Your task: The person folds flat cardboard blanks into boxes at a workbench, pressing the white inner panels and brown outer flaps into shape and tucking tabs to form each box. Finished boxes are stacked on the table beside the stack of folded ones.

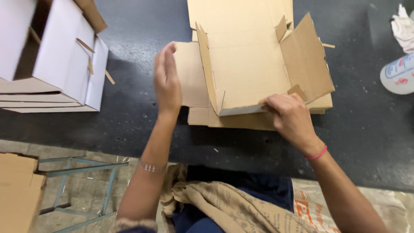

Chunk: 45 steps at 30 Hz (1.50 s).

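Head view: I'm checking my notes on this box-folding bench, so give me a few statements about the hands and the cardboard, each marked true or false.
1. The right hand grips the near edge of the half-folded cardboard box. True.
2. The left hand is pressed flat on that box's floor. False: it is raised, open and edge-on, beside the box's left flap.
3. The box lies on a stack of flat cardboard blanks. True.
4. The finished white boxes stand at the right end of the dark table. False: they stand at the left.
5. A pink band is on the right wrist. True.
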Each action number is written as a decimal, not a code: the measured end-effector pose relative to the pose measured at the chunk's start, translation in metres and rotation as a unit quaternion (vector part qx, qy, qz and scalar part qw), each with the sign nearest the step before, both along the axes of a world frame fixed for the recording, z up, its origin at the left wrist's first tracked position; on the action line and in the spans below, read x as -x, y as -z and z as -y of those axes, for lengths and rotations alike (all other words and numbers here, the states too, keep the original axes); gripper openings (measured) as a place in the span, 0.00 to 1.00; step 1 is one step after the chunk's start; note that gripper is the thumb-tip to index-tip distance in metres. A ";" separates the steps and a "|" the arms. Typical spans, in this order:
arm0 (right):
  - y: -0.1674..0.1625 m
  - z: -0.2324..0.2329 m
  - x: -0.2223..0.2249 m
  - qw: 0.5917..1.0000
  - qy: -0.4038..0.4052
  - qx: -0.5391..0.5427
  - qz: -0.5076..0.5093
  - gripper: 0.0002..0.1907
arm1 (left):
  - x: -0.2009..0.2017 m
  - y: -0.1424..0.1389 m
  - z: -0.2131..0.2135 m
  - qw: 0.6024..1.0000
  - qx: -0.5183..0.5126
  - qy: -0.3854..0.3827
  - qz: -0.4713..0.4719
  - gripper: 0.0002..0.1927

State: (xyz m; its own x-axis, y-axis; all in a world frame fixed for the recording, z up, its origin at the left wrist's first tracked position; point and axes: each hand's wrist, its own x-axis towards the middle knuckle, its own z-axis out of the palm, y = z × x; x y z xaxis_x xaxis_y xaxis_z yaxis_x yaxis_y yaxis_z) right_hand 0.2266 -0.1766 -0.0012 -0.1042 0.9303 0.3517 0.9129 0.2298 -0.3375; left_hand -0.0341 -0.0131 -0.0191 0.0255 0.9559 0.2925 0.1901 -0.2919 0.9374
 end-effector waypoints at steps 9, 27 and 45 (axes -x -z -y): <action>0.002 0.004 0.008 0.999 0.012 -0.032 0.014 0.13 | -0.070 0.034 -0.114 0.977 0.181 0.106 0.041 0.50; 0.005 0.002 0.014 0.998 0.037 -0.039 0.014 0.17 | -0.095 0.053 -0.101 0.989 0.080 -0.002 0.127 0.40; -0.028 -0.019 0.021 0.980 -0.146 0.077 0.111 0.32 | -0.049 0.053 -0.090 0.962 0.099 0.236 0.089 0.40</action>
State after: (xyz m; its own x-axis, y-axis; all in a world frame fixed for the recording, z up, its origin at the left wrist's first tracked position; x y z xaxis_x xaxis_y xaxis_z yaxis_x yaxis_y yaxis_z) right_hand 0.2056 -0.1577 0.0267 -0.4318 0.8898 0.1480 0.8708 0.4539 -0.1886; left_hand 0.0150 0.0771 -0.0725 0.4371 0.8876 0.1455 -0.0895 -0.1180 0.9890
